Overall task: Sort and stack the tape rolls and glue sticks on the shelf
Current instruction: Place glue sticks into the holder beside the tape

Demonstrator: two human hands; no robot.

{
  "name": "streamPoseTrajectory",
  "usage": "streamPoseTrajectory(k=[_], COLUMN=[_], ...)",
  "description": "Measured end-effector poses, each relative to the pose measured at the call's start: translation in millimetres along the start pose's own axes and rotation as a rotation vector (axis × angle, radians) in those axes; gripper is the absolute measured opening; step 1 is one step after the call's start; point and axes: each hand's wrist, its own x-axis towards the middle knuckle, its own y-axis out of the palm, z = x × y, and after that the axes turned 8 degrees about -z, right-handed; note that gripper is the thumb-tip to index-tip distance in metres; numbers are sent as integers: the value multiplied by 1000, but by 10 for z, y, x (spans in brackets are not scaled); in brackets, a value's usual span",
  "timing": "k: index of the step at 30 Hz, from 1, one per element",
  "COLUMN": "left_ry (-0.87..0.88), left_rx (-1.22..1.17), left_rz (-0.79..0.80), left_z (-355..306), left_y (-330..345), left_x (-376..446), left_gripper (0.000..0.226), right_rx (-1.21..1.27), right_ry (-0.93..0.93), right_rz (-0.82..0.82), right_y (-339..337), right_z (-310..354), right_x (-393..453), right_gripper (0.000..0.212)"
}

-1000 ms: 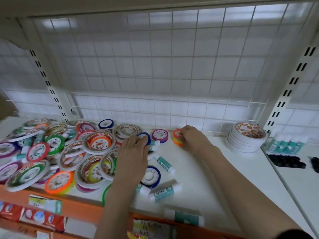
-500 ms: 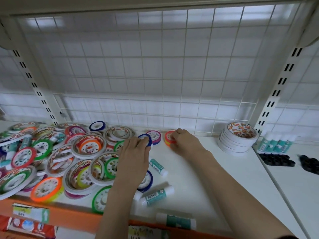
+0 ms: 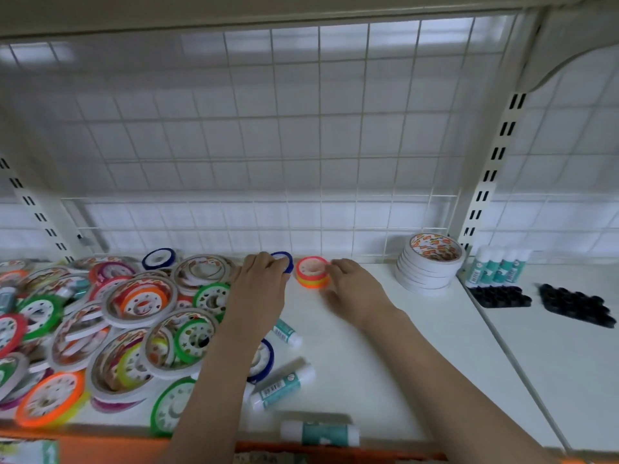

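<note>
A small stack of red, orange and yellow tape rolls (image 3: pixel 312 272) stands at the back of the white shelf (image 3: pixel 385 356). My right hand (image 3: pixel 355 289) lies just right of it, loosely curled fingertips touching its side. My left hand (image 3: pixel 261 286) pinches a small blue tape roll (image 3: pixel 284 261), held just left of the stack. A jumbled pile of coloured and white tape rolls (image 3: pixel 134 316) covers the left of the shelf. Loose glue sticks (image 3: pixel 283 386) lie near the front, one (image 3: pixel 320 433) at the edge. Another blue roll (image 3: pixel 264 360) is partly hidden by my left forearm.
A neat stack of wide white tape rolls (image 3: pixel 430 266) stands at the back right. Beyond the shelf joint, upright glue sticks (image 3: pixel 499 266) and two black trays (image 3: pixel 499 296) sit. A wire grid (image 3: pixel 301 145) closes the back; an orange rail runs along the front.
My left hand has carried the blue roll right, close to the small stack. My right hand has slid back off the stack, which now shows in full.
</note>
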Motion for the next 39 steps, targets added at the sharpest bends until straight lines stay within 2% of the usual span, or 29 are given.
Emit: streamPoseTrajectory(k=[2,7,10,11,14,17,24,29,32,35,39], left_ry=[11,119,168,179,197,207,193,111,91,70,9], left_rx=[37,75,123,129,151,145,135,-38,-39,-53,-124], left_rz=[69,194,253,268,295,315,364,349,335,291,256], left_z=[-42,-192,-245,-256,-279,-290,-323,-316,-304,-285,-249], left_y=[60,261,354,380,430,434,428,419,348,252,118], left_x=[132,406,491,508,537,536,534,420,270,54,-226], left_gripper=[30,30,29,29,29,29,30,31,44,40,35], right_rx=[-40,-21,23,31,66,87,118,105,98,82,51], right_ry=[27,96,157,154,212,194,244,202,183,181,166], right_rz=[60,60,38,20,6,6,13,-33,-65,-35,-6], right_y=[-54,-71,-45,-11,12,32,57,37,36,30,3], right_z=[-73,-250,-224,-228,-254,-274,-295,-287,-292,-292,-284], right_x=[-165,-559,-658,-671,-680,-700,-713,-707,-697,-696,-695], right_gripper=[48,50,69,70,54,65,57,69,81,89,84])
